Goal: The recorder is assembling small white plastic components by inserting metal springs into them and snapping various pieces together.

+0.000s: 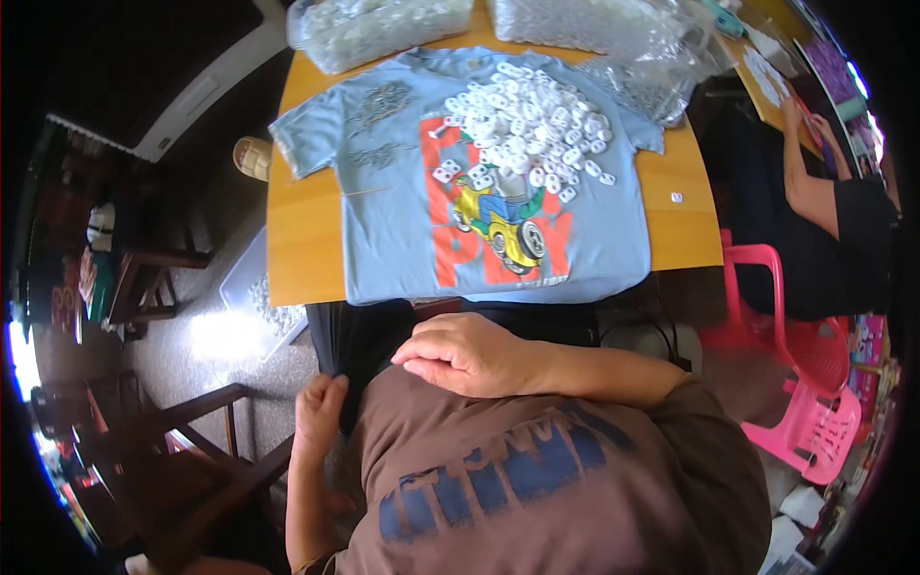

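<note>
- Brown shirt (565, 489) was nearest; right hand (462, 355) curled over it, contents untellable.
- Left hand (319, 402) was clenched, nothing visible inside.
- White pieces (527, 129) lay on blue tee (383, 240), far-right of both, slanting far-left to near-right; right hand was nearer.

The right forearm (599, 372) crosses the torso (556, 479), right hand (465, 355) loosely curled, left hand (321, 409) (fingers (332, 386) folded) at the left side.

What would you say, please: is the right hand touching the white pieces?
No, the right hand is in front of the brown shirt, apart from the white pieces on the blue shirt.
</note>
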